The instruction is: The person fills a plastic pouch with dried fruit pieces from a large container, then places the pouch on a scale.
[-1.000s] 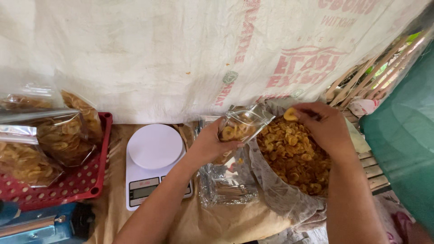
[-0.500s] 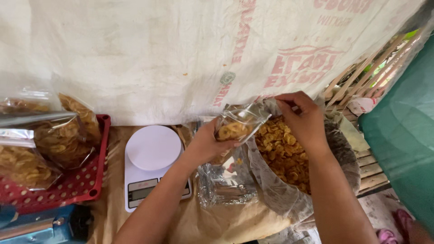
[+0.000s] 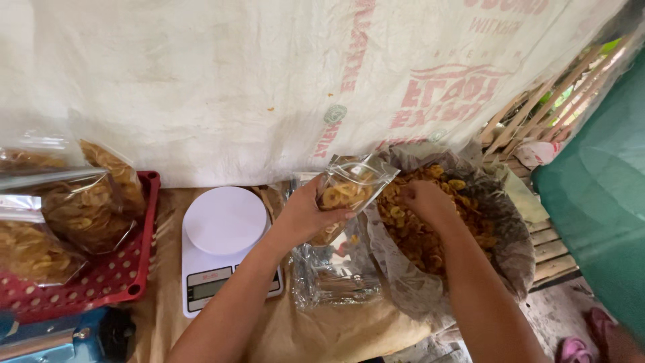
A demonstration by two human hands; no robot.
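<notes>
My left hand [image 3: 306, 214] grips a clear plastic pouch [image 3: 349, 190] partly filled with yellow chips, held tilted just right of a white kitchen scale [image 3: 224, 245]. My right hand [image 3: 424, 203] is down in a big plastic-lined sack of yellow chips [image 3: 430, 228], fingers curled among the chips; whether it holds any is hidden. The pouch's open mouth points toward the sack. Under the pouch lies a stack of empty clear bags [image 3: 332, 275] on the brown table cover.
A red perforated tray [image 3: 111, 279] at the left holds several filled chip bags [image 3: 74, 208]. A blue device [image 3: 47, 339] sits at the lower left. A white printed cloth [image 3: 269, 81] hangs behind. Bamboo slats [image 3: 547, 245] and green cloth [image 3: 598, 202] are at the right.
My right hand went from the sack up to the pouch's mouth, then dropped back down into the chips. The pouch has more chips and sits slightly lower.
</notes>
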